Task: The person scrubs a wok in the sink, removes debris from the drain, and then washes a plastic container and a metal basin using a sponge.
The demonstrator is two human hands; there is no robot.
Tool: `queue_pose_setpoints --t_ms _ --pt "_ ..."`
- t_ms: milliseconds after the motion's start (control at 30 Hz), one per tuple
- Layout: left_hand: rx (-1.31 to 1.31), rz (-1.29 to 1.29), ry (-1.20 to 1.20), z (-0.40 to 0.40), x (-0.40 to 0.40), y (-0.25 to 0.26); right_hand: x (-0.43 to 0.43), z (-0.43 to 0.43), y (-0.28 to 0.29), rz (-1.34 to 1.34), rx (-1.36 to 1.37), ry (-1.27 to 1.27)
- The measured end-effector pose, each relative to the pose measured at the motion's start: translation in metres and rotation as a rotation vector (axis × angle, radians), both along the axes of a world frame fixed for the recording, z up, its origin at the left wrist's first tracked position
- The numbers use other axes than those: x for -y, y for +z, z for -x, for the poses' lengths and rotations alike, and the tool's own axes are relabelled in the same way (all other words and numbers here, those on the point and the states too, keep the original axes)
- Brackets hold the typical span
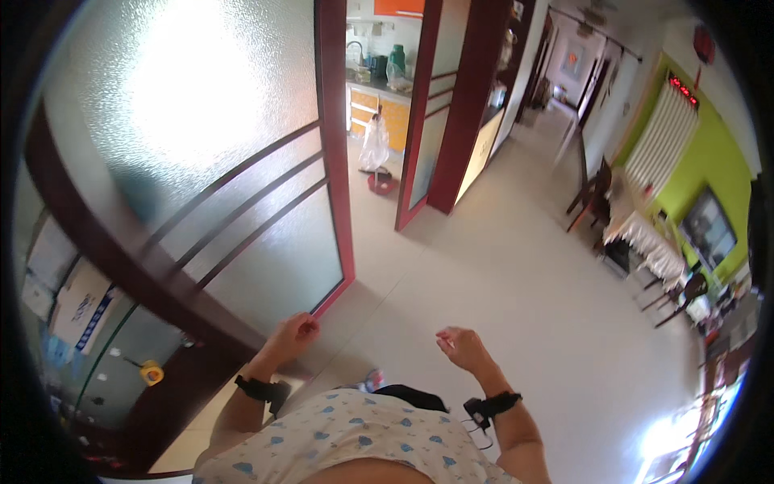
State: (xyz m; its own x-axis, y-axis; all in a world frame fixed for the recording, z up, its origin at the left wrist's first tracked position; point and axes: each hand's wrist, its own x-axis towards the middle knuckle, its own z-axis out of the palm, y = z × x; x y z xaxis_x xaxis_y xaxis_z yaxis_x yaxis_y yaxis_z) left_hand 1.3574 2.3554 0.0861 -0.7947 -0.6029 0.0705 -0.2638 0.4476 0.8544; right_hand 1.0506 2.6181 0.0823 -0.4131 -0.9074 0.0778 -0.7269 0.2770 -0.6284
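Note:
My left hand [297, 334] is raised in front of my body, its fingers loosely curled, close to the lower corner of a frosted glass door [266, 242] with a dark red frame. My right hand [461, 346] hangs over the tiled floor [514, 272] with its fingers bent, and no object shows in it. Each wrist wears a black strap with a small device. Whether the left fingers touch the door frame cannot be told. Part of one foot [373, 380] shows below my hands.
A glass shelf [115, 387] at the lower left holds a yellow tape measure [151, 372] and a box. Beyond the doorway are a red basin [382, 184] and a plastic bag [375, 145]. A cloth-covered table [644, 242] and chairs [595, 196] stand right. A corridor [550, 130] leads away.

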Motion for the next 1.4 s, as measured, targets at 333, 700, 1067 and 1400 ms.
queue_pose_setpoints --t_ms 333,700,1067,1400 --pt "-0.038 0.117 -0.268 0.228 0.109 0.028 0.073 0.208 0.015 -0.090 0.036 -0.145" --pt "0.177 -0.040 0.231 0.316 0.179 -0.007 0.360 0.414 0.019 0.013 -0.008 0.322" --pt "0.243 -0.267 0.692 0.346 0.205 -0.061 0.664 0.343 0.071 0.306 0.241 1.026" --pt "0.236 -0.267 1.067 0.400 0.259 -0.023 0.808 0.251 0.082 -0.012 0.792 1.480"
